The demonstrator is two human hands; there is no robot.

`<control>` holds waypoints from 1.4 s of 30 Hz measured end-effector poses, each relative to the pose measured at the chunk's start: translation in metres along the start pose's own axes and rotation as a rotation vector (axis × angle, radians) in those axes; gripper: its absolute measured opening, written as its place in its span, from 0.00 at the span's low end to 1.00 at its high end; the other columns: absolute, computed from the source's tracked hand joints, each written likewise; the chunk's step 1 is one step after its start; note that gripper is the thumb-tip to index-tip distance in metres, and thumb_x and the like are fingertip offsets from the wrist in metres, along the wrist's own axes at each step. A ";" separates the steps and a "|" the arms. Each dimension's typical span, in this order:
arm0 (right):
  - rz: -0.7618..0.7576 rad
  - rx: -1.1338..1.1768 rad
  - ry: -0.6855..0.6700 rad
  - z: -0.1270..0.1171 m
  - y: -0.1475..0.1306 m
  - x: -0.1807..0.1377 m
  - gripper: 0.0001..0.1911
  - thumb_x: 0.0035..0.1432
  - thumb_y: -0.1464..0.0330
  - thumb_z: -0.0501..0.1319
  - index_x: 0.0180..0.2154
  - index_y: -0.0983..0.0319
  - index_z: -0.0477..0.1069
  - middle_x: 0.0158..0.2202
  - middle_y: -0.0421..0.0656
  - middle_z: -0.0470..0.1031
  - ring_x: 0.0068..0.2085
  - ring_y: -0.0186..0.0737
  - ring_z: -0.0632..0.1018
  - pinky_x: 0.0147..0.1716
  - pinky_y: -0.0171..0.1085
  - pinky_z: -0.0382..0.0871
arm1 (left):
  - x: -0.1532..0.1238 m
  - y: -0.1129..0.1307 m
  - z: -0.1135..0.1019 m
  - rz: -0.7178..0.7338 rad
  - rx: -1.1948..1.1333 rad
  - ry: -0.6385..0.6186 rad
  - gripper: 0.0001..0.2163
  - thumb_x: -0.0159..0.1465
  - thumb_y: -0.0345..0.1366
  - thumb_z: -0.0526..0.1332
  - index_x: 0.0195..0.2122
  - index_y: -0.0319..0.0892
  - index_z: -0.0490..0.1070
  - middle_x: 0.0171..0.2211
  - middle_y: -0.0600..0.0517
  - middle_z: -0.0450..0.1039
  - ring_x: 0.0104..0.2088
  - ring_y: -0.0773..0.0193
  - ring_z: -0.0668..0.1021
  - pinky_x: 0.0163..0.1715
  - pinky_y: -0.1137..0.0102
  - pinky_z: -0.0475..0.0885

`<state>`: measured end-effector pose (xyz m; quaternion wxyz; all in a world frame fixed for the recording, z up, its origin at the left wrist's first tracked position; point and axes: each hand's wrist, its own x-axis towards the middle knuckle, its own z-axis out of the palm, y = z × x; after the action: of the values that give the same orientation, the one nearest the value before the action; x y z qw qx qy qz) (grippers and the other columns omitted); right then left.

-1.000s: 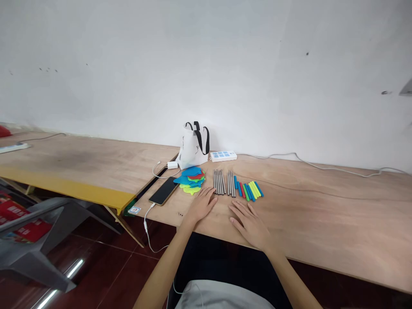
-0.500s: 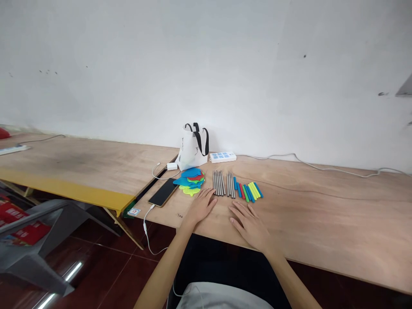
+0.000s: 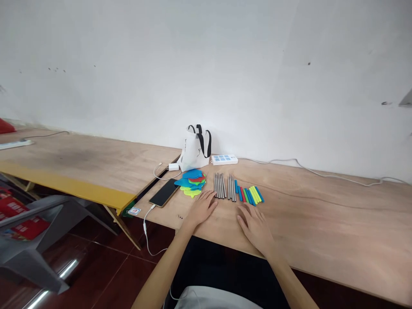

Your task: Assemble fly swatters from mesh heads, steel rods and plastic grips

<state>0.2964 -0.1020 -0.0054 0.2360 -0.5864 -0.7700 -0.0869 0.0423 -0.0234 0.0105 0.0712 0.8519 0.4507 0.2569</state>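
Observation:
My left hand point(image 3: 202, 209) lies flat on the wooden table point(image 3: 322, 231), fingers stretched out and holding nothing. Its fingertips are close to the lower end of a row of grey metal rods point(image 3: 220, 186). A second group of grey rods point(image 3: 231, 188) lies just to the right. My right hand point(image 3: 255, 224) also rests palm down with nothing in it, fingers extended. It is nearest to several coloured sticks point(image 3: 249, 194) in blue, red, green and yellow, just beyond its fingertips. Beyond my left hand sits a pile of flat blue, red, green and yellow plastic pieces point(image 3: 192, 182).
A black-screened phone point(image 3: 163, 193) on a white cable lies at the left. At the back are a white bag with black handles point(image 3: 192, 152), a white charger point(image 3: 173, 166) and a power strip point(image 3: 224, 159). Another table point(image 3: 80, 161) adjoins, with a grey chair point(image 3: 35, 253) below.
My right hand has slid slightly to the right across the table. The left hand stays where it was, and the view has shifted a little.

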 end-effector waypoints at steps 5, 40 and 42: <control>-0.117 -0.117 0.019 0.007 0.035 0.032 0.26 0.71 0.57 0.48 0.66 0.56 0.62 0.69 0.50 0.61 0.68 0.55 0.63 0.65 0.59 0.55 | 0.000 0.000 0.001 0.000 -0.003 0.001 0.21 0.75 0.45 0.51 0.65 0.44 0.64 0.66 0.46 0.66 0.66 0.55 0.67 0.68 0.56 0.59; -0.319 0.026 -0.039 0.024 0.090 0.087 0.17 0.71 0.62 0.51 0.53 0.54 0.75 0.57 0.46 0.78 0.61 0.49 0.73 0.63 0.58 0.59 | 0.008 0.010 -0.015 -0.076 -0.213 0.221 0.18 0.74 0.43 0.50 0.63 0.49 0.65 0.65 0.47 0.65 0.67 0.55 0.66 0.67 0.56 0.62; -0.315 0.029 -0.026 0.023 0.088 0.086 0.16 0.71 0.62 0.52 0.51 0.55 0.77 0.56 0.46 0.79 0.60 0.48 0.74 0.63 0.56 0.59 | 0.012 0.004 -0.016 -0.106 -0.147 0.258 0.18 0.74 0.43 0.50 0.62 0.48 0.65 0.66 0.46 0.63 0.68 0.53 0.63 0.67 0.54 0.61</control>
<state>0.3565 0.0080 0.0017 0.2178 -0.4558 -0.8567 -0.1044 0.0430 -0.0181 0.0298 0.0882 0.7793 0.4806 0.3924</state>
